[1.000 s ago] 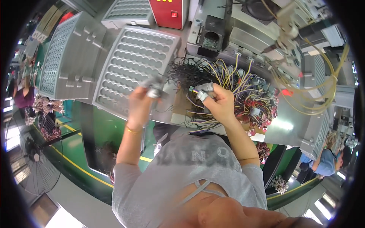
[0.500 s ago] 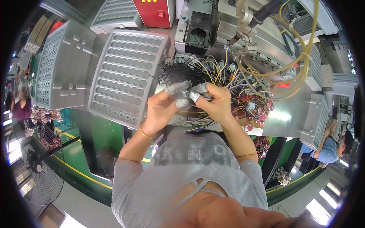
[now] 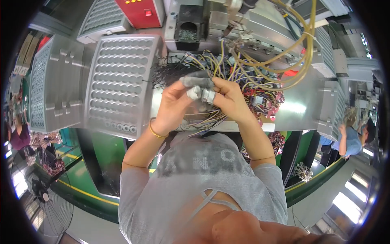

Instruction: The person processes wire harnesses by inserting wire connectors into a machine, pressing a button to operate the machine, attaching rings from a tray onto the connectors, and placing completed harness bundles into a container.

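Observation:
My left hand (image 3: 175, 101) and my right hand (image 3: 229, 99) meet over the near side of a wire pile, with grey-white coverings on several fingertips. Both are closed in a pinch, thumbs close together and forefingers nearly touching. Whatever sits between the fingers is small, blurred and mostly hidden by them. Beyond my hands spreads a heap of wire harnesses (image 3: 266, 99), yellow, purple and black with small white and red connectors. A bundle of loose wires (image 3: 209, 122) runs out beneath my right hand toward my shirt.
Left of my hands lies a grey tray (image 3: 122, 77) with rows of round hollows; a stack of trays (image 3: 61, 85) stands beyond it. A black bin of small parts (image 3: 188, 34), a red box (image 3: 140, 12) and a machine with yellow hoses (image 3: 304, 49) line the back. Another person (image 3: 353, 136) sits far right.
The whole view has shifted, so the bench appears further left. My fingertips have drawn closer together, and the small pale piece visible between them before is now mostly covered.

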The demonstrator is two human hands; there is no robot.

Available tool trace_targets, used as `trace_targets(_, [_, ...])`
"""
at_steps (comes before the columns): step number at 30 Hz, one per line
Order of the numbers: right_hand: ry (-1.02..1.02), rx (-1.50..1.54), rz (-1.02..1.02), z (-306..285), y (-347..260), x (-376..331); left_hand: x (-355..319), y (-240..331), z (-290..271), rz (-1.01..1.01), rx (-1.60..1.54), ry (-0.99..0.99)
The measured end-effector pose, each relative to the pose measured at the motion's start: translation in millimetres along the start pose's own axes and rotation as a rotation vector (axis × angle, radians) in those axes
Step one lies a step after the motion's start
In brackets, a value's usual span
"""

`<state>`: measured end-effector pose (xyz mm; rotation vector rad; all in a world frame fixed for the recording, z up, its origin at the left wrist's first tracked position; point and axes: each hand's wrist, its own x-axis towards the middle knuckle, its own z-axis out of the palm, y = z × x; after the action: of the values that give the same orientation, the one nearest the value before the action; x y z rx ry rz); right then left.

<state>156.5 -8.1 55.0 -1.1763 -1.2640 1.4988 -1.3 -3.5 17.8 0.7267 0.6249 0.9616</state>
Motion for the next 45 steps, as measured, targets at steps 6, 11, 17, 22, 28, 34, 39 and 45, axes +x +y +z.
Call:
trace_targets(6, [0.721, 0.028, -0.114, -77, 40, -5, -6, -33, -4, 0.052, 0.853, -0.213])
trace_targets(11, [0.875, 0.295, -0.283, -115, 69, 24, 0, -61, -16, 0.688, 1.391, -0.317])
trace_targets(17, [0.865, 0.107, -0.277, -116, 68, 31, 3, -63, -31, 0.629, 1.497, -0.322])
trace_targets(22, [0.882, 0.3, -0.233, -101, 62, 38, 7, -67, -21, 0.708, 1.452, -0.226])
trace_targets(28, [0.808, 0.482, -0.266, -105, 66, 53, 2, -73, -30, 0.571, 1.499, -0.325])
trace_targets(34, [0.704, 0.311, -0.229, -123, 72, 45, 9, -38, -36, 0.588, 1.473, -0.226])
trace_targets(39, [0.733, 0.244, -0.221, -123, 62, 41, 5, -37, -57, 0.556, 1.67, -0.376])
trace_targets(45, [0.917, -0.621, -0.296, -105, 49, -11, -10, 8, -51, 0.474, 1.422, -0.145])
